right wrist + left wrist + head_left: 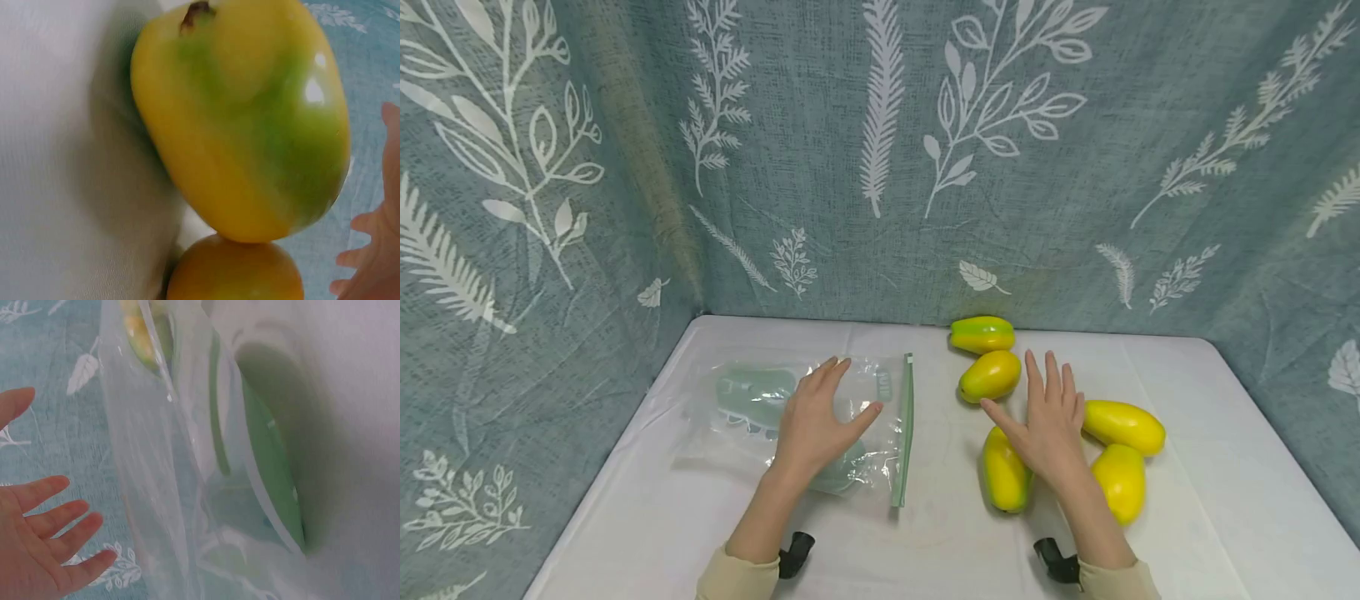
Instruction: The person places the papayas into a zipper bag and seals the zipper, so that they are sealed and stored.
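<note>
A clear zip bag (pixel 737 396) with a green print and a green zip edge (pixel 905 442) lies flat at left. My left hand (pixel 820 425) hovers over it, fingers spread and holding nothing. The left wrist view shows the hand (pixel 44 544) apart from the bag (pixel 231 506). At right, my right hand (pixel 1051 425) is extended among several yellow-green papayas, gripping none. One papaya (pixel 1006 475) lies partly behind its thumb side; two more papayas (pixel 1123 427) lie to its right. In the right wrist view a large papaya (pixel 244 125) touches another papaya (pixel 237 272).
Two papayas (pixel 990 377) lie near the back of the white-covered table (pixel 940 542). A blue-green curtain (pixel 820 167) with white leaf prints stands behind and at both sides. Black wrist-camera pieces (pixel 797 554) sit by the wrists.
</note>
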Available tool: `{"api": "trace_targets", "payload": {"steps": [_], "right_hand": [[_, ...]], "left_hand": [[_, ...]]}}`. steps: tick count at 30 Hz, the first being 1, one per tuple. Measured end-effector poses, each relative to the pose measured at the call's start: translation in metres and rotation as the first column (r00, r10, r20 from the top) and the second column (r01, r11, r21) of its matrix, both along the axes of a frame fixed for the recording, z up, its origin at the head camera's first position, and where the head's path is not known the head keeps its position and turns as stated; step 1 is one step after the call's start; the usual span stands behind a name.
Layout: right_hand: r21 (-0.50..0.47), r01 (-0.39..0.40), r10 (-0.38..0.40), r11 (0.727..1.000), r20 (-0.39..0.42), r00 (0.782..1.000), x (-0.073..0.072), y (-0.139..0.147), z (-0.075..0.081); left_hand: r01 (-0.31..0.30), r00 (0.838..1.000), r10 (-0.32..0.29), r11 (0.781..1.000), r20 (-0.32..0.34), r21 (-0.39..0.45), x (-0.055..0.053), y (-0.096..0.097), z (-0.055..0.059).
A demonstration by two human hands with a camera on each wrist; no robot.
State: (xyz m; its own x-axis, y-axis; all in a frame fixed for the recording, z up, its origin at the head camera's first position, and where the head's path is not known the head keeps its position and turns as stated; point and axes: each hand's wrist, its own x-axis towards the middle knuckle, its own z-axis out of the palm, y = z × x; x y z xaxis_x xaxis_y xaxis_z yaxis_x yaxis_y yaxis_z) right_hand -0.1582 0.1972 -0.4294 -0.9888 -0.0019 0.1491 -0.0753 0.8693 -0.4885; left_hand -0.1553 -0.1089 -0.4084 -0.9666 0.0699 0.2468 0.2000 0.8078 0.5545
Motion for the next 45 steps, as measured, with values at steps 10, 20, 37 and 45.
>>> {"api": "trace_targets", "payload": {"steps": [10, 20, 37, 45], "right_hand": [[-0.213, -0.064, 0.045, 0.975, -0.094, 0.995, 0.002, -0.011, 0.003], [-0.502, -0.135, 0.131, 0.854, -0.043, 0.990, 0.007, -0.031, 0.005], [-0.724, -0.105, 0.237, 0.681, 0.082, 0.968, 0.019, -0.071, -0.009], [-0.707, -0.102, 0.246, 0.700, 0.104, 0.964, 0.021, -0.083, -0.023]], "left_hand": [[-0.001, 0.997, -0.016, 0.977, 0.081, 0.214, 0.007, 0.014, 0.000], [0.017, 0.986, -0.080, 0.920, 0.144, 0.392, 0.011, 0.028, -0.010], [0.042, 0.981, -0.116, 0.912, 0.157, 0.409, 0.016, 0.042, -0.028], [0.084, 0.989, -0.120, 0.940, 0.089, 0.332, 0.020, 0.044, -0.037]]}}
